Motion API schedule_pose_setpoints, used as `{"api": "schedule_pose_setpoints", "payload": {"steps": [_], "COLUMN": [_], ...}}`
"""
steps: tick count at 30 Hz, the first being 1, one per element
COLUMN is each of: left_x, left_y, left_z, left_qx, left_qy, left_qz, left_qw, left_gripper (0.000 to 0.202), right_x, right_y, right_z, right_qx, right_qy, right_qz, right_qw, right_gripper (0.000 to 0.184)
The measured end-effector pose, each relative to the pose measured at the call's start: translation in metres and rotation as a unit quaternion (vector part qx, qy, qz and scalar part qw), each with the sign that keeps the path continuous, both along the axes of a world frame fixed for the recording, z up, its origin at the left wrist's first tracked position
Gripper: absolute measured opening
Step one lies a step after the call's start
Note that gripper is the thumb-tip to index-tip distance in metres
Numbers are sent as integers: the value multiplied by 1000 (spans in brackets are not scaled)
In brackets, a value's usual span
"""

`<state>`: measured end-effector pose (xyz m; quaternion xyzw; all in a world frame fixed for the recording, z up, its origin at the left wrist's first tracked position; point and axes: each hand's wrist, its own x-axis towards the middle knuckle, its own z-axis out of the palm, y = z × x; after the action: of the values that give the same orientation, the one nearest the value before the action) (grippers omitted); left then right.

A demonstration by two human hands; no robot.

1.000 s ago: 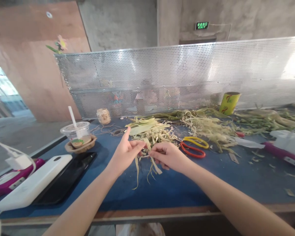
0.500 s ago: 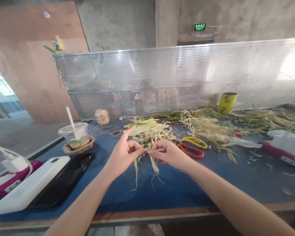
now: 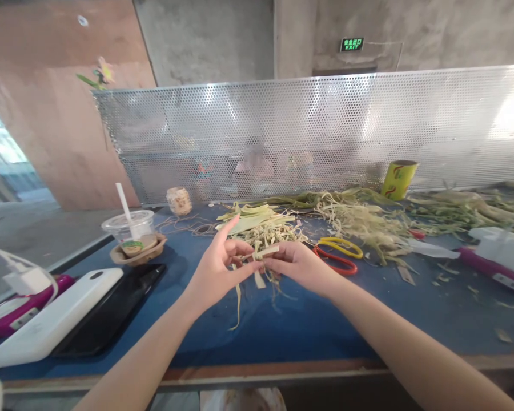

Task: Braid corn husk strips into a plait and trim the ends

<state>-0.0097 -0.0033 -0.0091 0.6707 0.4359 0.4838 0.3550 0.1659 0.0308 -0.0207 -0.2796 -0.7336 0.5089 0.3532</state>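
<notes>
My left hand and my right hand meet over the blue table, both pinching pale dried leaf strips. The left thumb and middle fingers pinch the strips while its index finger points up. The right fingers are curled round the same small bunch, whose loose ends hang down toward the table. Just behind the hands lies a heap of cut leaf strips.
Yellow and red scissors lie right of the hands. A plastic cup with a straw, a white power bank on a black phone, and a purple device sit left. More leaves, a green-yellow roll and a perforated metal screen stand behind.
Both hands have lifted slightly and turned the bunch; a short strip now sticks out above the right fingers, and the hanging ends have risen off the table.
</notes>
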Motion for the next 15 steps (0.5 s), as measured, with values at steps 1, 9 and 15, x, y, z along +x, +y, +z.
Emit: {"api": "schedule_pose_setpoints", "payload": {"steps": [1, 9, 15], "left_x": [0, -2, -3], "left_y": [0, -2, -1], "left_z": [1, 7, 8], "left_qx": [-1, -11, -44], "left_qy": [-8, -18, -30], "left_qz": [-4, 34, 41], "left_qw": [1000, 999, 998], "left_gripper": [88, 88, 87], "right_x": [1, -2, -1], "right_y": [0, -1, 0], "right_z": [1, -1, 2], "right_qx": [2, -113, -100], "right_qy": [-5, 89, 33], "right_qz": [3, 65, -28], "right_qw": [1000, 987, 994], "right_gripper": [19, 29, 19]}}
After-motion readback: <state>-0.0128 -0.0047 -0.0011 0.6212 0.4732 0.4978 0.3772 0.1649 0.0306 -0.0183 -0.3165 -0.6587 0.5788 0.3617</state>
